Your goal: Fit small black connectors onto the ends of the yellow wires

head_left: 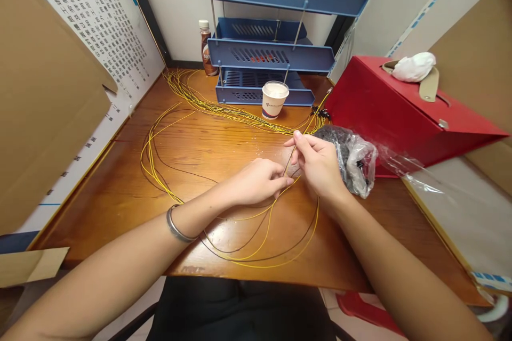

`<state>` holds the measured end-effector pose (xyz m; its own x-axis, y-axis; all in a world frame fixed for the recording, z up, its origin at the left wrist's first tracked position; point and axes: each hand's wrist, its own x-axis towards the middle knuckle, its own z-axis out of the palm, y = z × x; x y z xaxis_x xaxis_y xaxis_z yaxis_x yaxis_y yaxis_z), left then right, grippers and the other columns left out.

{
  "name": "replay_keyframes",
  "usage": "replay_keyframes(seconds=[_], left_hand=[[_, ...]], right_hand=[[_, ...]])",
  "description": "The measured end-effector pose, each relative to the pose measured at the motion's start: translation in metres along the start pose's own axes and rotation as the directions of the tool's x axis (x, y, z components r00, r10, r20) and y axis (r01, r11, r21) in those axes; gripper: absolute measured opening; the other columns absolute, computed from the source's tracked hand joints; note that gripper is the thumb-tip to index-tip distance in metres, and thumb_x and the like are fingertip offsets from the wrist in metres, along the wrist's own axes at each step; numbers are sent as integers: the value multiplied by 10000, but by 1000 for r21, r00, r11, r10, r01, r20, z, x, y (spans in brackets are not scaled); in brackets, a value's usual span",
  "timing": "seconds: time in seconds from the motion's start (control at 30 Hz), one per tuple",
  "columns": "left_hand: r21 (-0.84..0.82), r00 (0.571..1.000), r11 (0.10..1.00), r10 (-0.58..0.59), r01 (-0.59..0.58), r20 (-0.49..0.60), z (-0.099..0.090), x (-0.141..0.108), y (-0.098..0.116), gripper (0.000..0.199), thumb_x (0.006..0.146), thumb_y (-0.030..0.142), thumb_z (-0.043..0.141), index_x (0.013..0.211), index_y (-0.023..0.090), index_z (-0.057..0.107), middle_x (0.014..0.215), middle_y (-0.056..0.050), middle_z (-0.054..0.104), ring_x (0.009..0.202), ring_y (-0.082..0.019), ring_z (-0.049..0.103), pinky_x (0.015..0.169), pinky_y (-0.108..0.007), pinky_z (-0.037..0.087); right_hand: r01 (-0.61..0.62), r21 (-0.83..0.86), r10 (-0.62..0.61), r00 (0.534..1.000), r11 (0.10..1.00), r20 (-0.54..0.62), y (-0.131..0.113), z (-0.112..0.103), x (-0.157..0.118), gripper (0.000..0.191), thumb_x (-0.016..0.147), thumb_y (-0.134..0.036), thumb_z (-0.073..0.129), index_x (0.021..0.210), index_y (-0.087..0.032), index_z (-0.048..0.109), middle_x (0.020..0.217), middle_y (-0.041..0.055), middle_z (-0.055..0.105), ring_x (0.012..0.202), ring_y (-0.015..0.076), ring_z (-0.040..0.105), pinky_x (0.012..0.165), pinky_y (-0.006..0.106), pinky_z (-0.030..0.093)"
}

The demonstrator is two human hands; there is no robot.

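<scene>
Yellow and dark thin wires point(256, 266), pinched in two spots over a wooden desk point(192, 154).
Strands are gripped between the thumb and curled fingers of the left hand point(258, 181), and just above, a fingertip pinch is made by the right hand point(320, 165), beside the clear plastic bag point(366, 162); loose loops are spread below, and a longer bundle point(224, 111) is laid out behind, passing the paper cup point(274, 100). Super light stuff, probably springy and tangle-prone, so best held close to the ends, and sharp kinks are best avoided tbh.
</scene>
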<state>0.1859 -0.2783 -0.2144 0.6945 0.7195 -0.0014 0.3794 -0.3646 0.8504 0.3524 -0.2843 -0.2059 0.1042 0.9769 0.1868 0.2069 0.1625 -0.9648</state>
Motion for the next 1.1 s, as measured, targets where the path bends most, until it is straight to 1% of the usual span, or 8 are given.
replay_keyframes(seconds=[0.2,0.33,0.43,0.53,0.67,0.77,0.93,1.1], left_hand=[[104,998,994,-22,16,61,0,0,1,357,964,326,627,649,173,696,646,-26,736,563,-138,635,629,-269,460],[158,988,984,-99,80,117,-3,0,6,363,974,345,616,670,160,689,698,-31,760,603,-125,634,660,-258,442],[157,981,982,-132,109,141,-4,-1,9,374,971,357,623,658,158,669,699,-31,760,584,-117,615,644,-257,421],[153,978,982,-137,112,159,-5,-1,9,379,965,355,633,643,158,654,690,-28,758,564,-110,602,628,-255,408],[152,980,984,-117,92,163,-6,-1,9,422,987,375,596,628,161,656,678,-22,755,564,-110,608,638,-256,419],[125,983,990,-89,70,159,-5,-1,8,470,1033,368,509,637,164,661,671,-17,753,602,-115,649,687,-255,449],[106,990,992,-76,64,118,-4,0,5,471,1052,341,466,647,170,636,650,-7,746,611,-121,670,732,-263,471],[112,995,994,-19,8,97,-3,1,1,449,1059,297,438,663,174,611,648,-4,739,620,-127,669,739,-272,472]], right_hand=[[0,74,13,985,997,-172,-6,-4,5,540,880,-697,626,816,-169,715,637,20,704,375,47,319,401,239,240],[90,126,-47,951,988,-305,-8,-6,8,512,903,-670,611,827,-171,699,725,46,766,366,51,452,366,209,319],[150,135,-87,916,979,-392,-7,-8,10,451,931,-620,601,874,-183,699,810,51,788,463,87,612,382,194,414],[258,106,-178,860,960,-478,-8,-8,10,391,981,-554,553,935,-199,711,919,60,797,696,151,751,452,211,521],[359,27,-291,797,933,-528,-9,-7,9,351,1017,-489,511,974,-222,734,1020,61,793,841,176,754,502,240,550],[332,-29,-304,821,943,-484,-8,-7,8,356,1005,-483,543,921,-212,758,965,66,801,756,152,708,480,227,495],[105,-18,-106,971,994,-213,2,-7,7,406,948,-561,599,880,-199,770,943,81,802,875,189,741,594,248,555],[-52,-48,57,994,997,89,9,-7,8,503,887,-655,626,823,-171,746,877,88,788,649,160,697,629,296,561]])
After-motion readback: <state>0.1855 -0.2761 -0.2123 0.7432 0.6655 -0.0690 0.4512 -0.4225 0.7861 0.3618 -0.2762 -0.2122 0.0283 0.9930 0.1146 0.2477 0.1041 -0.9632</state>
